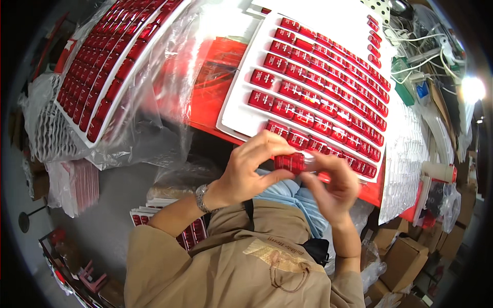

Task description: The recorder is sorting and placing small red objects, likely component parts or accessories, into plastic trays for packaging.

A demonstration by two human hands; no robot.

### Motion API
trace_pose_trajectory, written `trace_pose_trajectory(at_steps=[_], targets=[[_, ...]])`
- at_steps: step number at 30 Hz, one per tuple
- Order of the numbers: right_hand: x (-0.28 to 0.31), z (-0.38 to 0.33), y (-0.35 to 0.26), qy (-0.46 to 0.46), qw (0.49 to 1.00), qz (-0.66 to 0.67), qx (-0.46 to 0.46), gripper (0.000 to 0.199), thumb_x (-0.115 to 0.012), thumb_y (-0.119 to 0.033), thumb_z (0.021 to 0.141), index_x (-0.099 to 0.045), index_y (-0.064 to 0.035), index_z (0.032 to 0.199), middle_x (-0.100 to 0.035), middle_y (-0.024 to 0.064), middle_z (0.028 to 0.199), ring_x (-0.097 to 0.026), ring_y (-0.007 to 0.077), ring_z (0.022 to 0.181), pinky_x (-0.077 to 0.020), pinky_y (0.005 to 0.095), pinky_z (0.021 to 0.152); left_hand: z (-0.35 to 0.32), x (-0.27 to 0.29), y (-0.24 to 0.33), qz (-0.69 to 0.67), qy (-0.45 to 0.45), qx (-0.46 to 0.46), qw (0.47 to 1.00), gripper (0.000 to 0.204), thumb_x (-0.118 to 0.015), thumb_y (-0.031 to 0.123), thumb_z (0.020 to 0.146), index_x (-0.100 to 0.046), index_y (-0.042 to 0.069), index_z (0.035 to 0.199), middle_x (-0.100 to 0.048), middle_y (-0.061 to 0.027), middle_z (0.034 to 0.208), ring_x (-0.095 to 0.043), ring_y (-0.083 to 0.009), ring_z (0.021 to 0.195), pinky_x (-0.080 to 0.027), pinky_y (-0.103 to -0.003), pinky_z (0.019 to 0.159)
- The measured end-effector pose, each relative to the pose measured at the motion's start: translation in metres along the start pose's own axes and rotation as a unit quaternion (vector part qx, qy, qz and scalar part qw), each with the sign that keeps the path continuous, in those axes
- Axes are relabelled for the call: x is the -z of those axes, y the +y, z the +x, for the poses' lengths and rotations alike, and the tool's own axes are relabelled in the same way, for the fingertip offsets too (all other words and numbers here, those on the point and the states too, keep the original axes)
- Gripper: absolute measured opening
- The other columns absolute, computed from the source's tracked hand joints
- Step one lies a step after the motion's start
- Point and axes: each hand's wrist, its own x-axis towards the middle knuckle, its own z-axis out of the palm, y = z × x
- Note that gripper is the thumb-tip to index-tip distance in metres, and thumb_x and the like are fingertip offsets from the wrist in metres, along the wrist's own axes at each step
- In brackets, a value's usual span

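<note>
Between both hands is a small red bottle (288,163) with a clear end, held just past the near edge of a white tray (241,105). My left hand (251,167), a metal watch on its wrist, pinches the red body between thumb and fingers. My right hand (336,182), slightly smeared by motion, closes its thumb and fingers around the clear end (309,161). Rows of similar red bottles (303,119) lie in the tray in front of me. One place in a row near the tray's left side shows a gap.
Another white tray of red bottles (110,66) stands tilted at the left, partly wrapped in clear plastic (138,123). The tray before me rests on a red table (200,115). At the right are a white moulded sheet (403,159), tangled white cables (426,54) and cardboard boxes (405,262).
</note>
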Motion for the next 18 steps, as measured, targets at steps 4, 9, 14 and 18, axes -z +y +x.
trace_pose_trajectory(at_steps=[4,9,14,18], targets=[[0.006,0.006,-0.013,-0.22,0.949,-0.223,0.023,0.057,-0.071,-0.034,0.078,-0.056,-0.0004,0.121,-0.058,0.0071,0.074,-0.054,0.0185,0.063,-0.0432,0.0295,0.055,-0.003,0.006,-0.004,-0.051,0.022,0.063,0.996,0.038,-0.079,0.009,0.067,-0.063,0.002,0.101,-0.062,-0.0094,0.095,-0.061,-0.0228,0.086,-0.05,-0.032,0.073],[0.099,-0.003,0.04,0.191,0.966,-0.108,-0.137,0.035,-0.047,-0.021,0.097,-0.056,0.0043,0.119,-0.063,0.0076,0.099,-0.054,0.0111,0.082,-0.0448,0.0255,0.076,0.018,0.064,-0.007,0.255,-0.042,0.012,0.966,0.034,-0.074,0.005,0.067,-0.064,0.003,0.099,-0.055,-0.0098,0.094,-0.056,-0.025,0.085,-0.048,-0.035,0.074],[0.11,0.037,0.061,0.189,0.969,-0.093,-0.132,0.026,-0.05,-0.016,0.097,-0.06,0.0034,0.111,-0.063,0.0068,0.092,-0.056,0.009,0.081,-0.0445,0.0228,0.073,0.033,0.048,-0.042,0.274,-0.138,-0.013,0.952,0.027,-0.068,0.01,0.074,-0.06,0.003,0.099,-0.053,-0.0093,0.094,-0.056,-0.0263,0.088,-0.047,-0.036,0.078],[0.016,0.141,0.017,0.053,0.995,-0.085,-0.002,0.015,-0.056,-0.006,0.09,-0.064,0.0018,0.101,-0.065,0.0072,0.09,-0.059,0.0109,0.083,-0.0454,0.0241,0.076,0.019,0.052,-0.05,0.268,-0.125,-0.03,0.955,0.034,-0.072,0.014,0.07,-0.06,0.003,0.1,-0.053,-0.008,0.097,-0.058,-0.0255,0.088,-0.049,-0.035,0.077]])
